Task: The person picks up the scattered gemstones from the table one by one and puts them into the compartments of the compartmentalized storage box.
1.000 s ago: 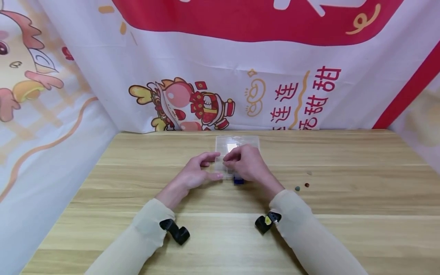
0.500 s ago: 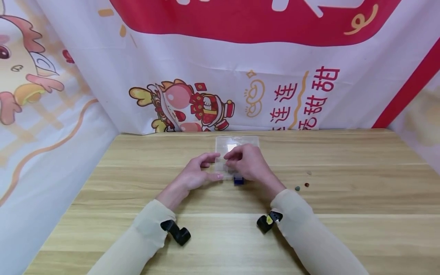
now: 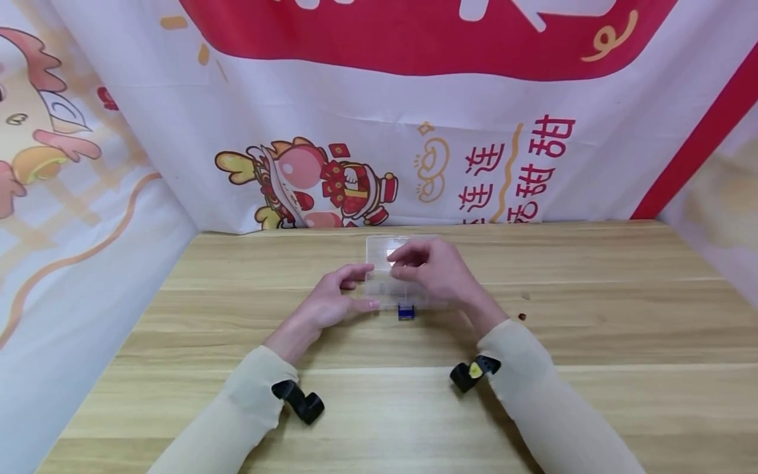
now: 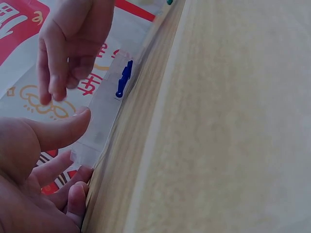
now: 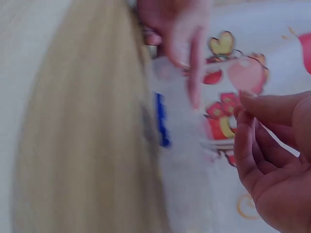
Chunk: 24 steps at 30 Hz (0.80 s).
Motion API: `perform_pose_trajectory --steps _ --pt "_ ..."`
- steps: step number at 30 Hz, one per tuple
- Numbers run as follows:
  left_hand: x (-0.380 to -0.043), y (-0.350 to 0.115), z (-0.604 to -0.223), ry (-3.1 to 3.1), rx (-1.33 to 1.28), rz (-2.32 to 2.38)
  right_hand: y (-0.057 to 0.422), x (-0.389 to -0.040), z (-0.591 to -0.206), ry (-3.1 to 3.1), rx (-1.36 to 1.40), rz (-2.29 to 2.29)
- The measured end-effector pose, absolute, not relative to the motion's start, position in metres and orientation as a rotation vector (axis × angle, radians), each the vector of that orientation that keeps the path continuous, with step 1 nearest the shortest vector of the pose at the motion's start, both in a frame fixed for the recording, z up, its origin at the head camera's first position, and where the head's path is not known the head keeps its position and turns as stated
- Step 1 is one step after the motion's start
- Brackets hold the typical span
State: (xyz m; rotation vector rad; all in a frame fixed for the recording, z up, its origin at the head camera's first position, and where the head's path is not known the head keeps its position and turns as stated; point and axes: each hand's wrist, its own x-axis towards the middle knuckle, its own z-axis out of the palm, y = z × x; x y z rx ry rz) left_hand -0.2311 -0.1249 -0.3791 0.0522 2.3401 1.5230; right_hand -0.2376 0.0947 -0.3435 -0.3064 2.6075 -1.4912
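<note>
Brown stone [image 3: 522,316]: right and near of right hand [image 3: 437,266]
Right hand: loosely bent, apparently empty
Left hand [image 3: 329,300]: spread, touching clear box [image 3: 381,289]

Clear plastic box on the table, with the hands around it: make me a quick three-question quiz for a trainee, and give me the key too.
1. Which hand is at the left end of the clear plastic box?
2. Where is the blue latch, as the person sees it? A: at the box's far edge. B: at its near edge. C: at its left end.
3. True or false: a small reddish-brown piece lies on the table to the right of the box.

Key: 1. The left hand. 2. B. 3. True.
</note>
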Motion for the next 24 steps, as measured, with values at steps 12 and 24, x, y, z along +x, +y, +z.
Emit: perform_pose_trajectory --steps 12,24 --pt "-0.231 -0.126 -0.379 2.345 0.04 1.533 0.201 -0.225 -0.344 2.667 -0.211 -1.415" --pt "-0.231 -0.125 -0.379 2.341 0.041 1.549 0.274 -0.211 -0.355 2.703 -0.176 -1.163"
